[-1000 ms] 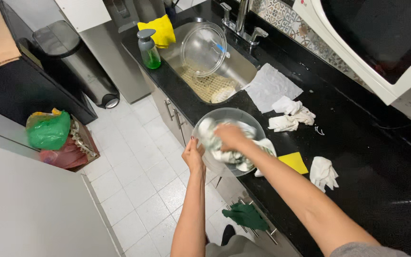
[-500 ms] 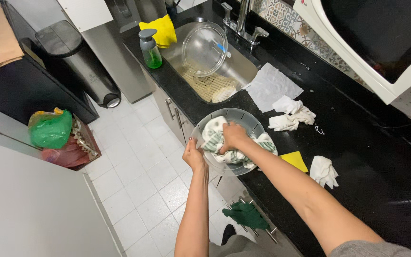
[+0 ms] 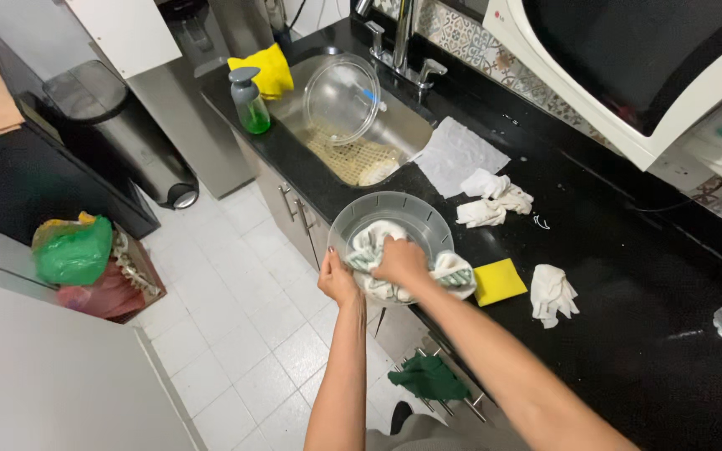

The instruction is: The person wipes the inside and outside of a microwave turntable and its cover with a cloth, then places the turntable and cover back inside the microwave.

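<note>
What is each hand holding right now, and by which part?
The left hand grips the clear bowl by its near rim. The right hand presses a bunched white-and-green cloth inside the bowl, gripping its middle.

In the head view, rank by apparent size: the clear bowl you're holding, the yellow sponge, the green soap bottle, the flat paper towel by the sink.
1. Clear bowl
2. Flat paper towel
3. Green soap bottle and yellow sponge look about alike; the sponge lies nearer the camera, so no ranking between them.

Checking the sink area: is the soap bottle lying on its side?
No, the soap bottle stands upright on the black counter left of the sink.
</note>
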